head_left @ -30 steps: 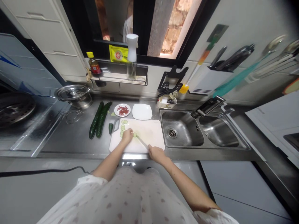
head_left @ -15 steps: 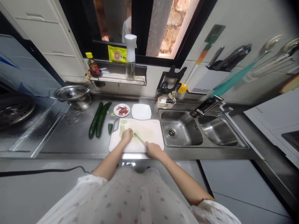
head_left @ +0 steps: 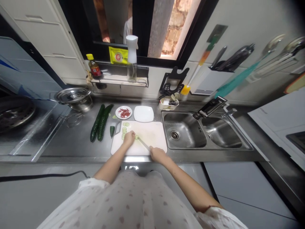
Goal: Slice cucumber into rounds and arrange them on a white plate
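A white cutting board (head_left: 152, 135) lies on the steel counter just left of the sink. My left hand (head_left: 129, 139) presses down on a cucumber piece on the board; only its cut end (head_left: 137, 137) shows. My right hand (head_left: 157, 154) grips a knife (head_left: 143, 143) whose blade slants up-left to that cut end. Several cucumber slices (head_left: 124, 130) lie on the board's far left part.
Two whole cucumbers (head_left: 100, 122) and a cut cucumber end (head_left: 112, 130) lie left of the board. Behind it stand a small dish of red chilli (head_left: 124, 112) and a white plate (head_left: 143, 114). A double sink (head_left: 202, 135) is on the right, a steel pot (head_left: 75, 96) at far left.
Hardly anything differs: the knife hand shifted a little left and back along the cucumber end, and the view drifted slightly. My left hand stayed on the cucumber.
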`<state>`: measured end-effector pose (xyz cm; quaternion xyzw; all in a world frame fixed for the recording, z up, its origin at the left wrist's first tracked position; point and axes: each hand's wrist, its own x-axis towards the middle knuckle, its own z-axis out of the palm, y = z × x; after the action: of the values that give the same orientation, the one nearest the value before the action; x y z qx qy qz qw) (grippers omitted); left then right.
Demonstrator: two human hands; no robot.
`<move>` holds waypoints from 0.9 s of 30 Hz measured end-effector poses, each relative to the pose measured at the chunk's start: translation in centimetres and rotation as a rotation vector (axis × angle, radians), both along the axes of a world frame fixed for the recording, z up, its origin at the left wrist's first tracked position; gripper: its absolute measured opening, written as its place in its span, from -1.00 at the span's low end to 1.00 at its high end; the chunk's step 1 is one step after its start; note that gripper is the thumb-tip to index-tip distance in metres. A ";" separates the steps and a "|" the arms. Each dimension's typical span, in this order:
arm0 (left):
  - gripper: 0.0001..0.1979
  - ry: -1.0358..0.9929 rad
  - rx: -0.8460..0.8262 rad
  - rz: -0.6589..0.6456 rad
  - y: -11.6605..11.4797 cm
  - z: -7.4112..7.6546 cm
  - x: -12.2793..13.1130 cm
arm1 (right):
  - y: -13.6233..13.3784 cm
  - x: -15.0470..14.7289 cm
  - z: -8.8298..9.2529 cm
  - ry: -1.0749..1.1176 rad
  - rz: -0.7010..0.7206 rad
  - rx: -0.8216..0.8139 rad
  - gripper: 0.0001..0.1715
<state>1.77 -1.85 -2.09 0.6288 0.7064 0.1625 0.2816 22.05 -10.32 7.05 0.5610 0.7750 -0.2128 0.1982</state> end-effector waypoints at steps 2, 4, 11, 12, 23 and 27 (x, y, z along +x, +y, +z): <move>-0.79 0.000 -0.001 0.003 0.0 -0.1 0.0 | -0.2 0.2 0.2 -0.017 -0.001 -0.020 -0.66; -0.79 -0.001 -0.007 0.006 0.0 -0.1 0.0 | -0.3 0.2 0.6 -0.029 0.003 -0.039 -0.65; -0.79 -0.028 -0.017 0.014 0.1 -0.3 -0.1 | 0.3 -0.6 1.2 -0.017 -0.012 -0.048 -0.66; -0.79 -0.029 -0.015 0.016 0.2 -0.3 -0.1 | 0.4 -0.7 1.2 -0.016 -0.010 -0.044 -0.65; -0.83 -0.016 -0.032 0.016 0.2 -0.1 0.0 | 1.2 -1.4 -0.1 0.004 0.002 0.018 -0.66; -0.82 -0.014 -0.020 0.013 0.1 -0.1 0.0 | 1.2 -1.5 -0.4 0.009 0.007 0.025 -0.66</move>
<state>1.75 -1.74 -2.23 0.6203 0.7099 0.1616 0.2919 20.57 -9.12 6.65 0.5599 0.7804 -0.2051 0.1882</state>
